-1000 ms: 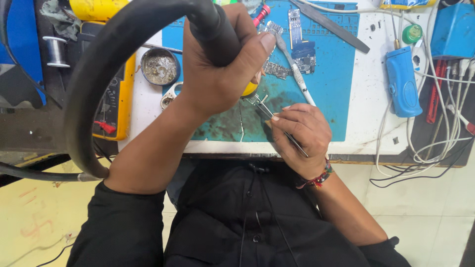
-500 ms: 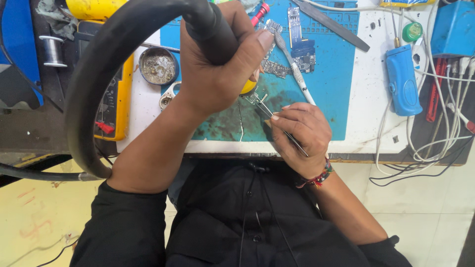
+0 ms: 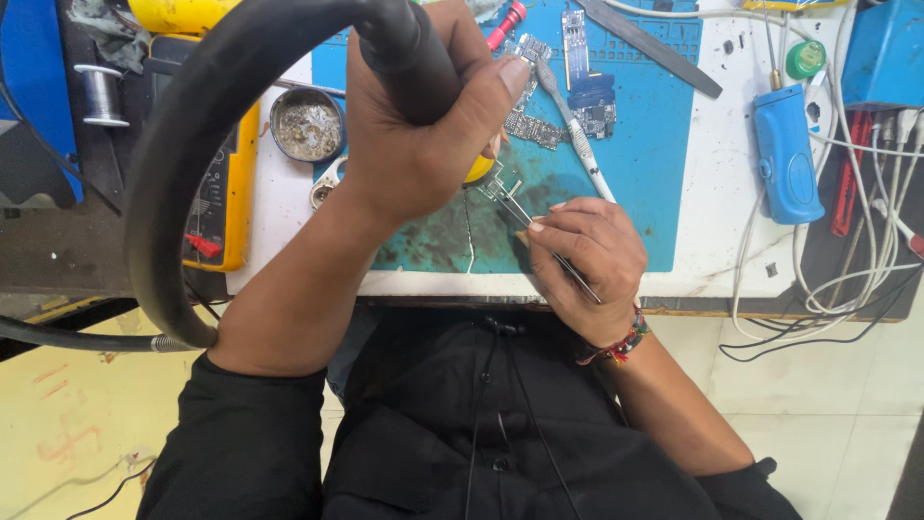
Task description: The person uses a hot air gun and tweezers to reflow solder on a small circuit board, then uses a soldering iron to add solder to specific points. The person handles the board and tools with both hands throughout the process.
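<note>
Black rubber fills the head view: my left hand (image 3: 423, 135) is wrapped tight round the thick handle (image 3: 409, 58) of a hot-air tool, its heavy hose (image 3: 183, 164) looping off to the left. Against the pictures from a second ago almost nothing has shifted; both hands sit where they were, so I judge the heating is being held steady on one spot. My right hand (image 3: 587, 260) has its fingers pressed together on thin tweezers (image 3: 539, 236), whose tips pinch a small metal part (image 3: 496, 183) on the stained blue mat (image 3: 654, 135), just below the left hand. On the table (image 3: 717, 260) lie a circuit board (image 3: 587, 72), a round tin (image 3: 308, 123), a yellow meter (image 3: 226, 193) at left and a blue oblong case (image 3: 787, 154) at right.
</note>
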